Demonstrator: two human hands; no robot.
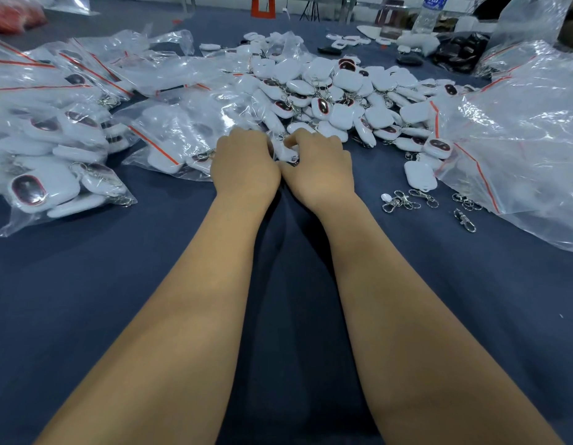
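Small white plastic key fob sits at the pile's near edge on the dark blue desk. Our right grip pinches it. Left grip is curled beside; we cannot tell its hold. The fob looks light, rigid and slick: take the flat faces.

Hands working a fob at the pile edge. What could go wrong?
1. The white fob between left hand and right hand is mostly hidden; it could snag chains in the pile just behind.
2. A filled bag lies beside the left hand; a pull might drag it.
3. Loose clasps lie near the right forearm; a sweep could scatter them.
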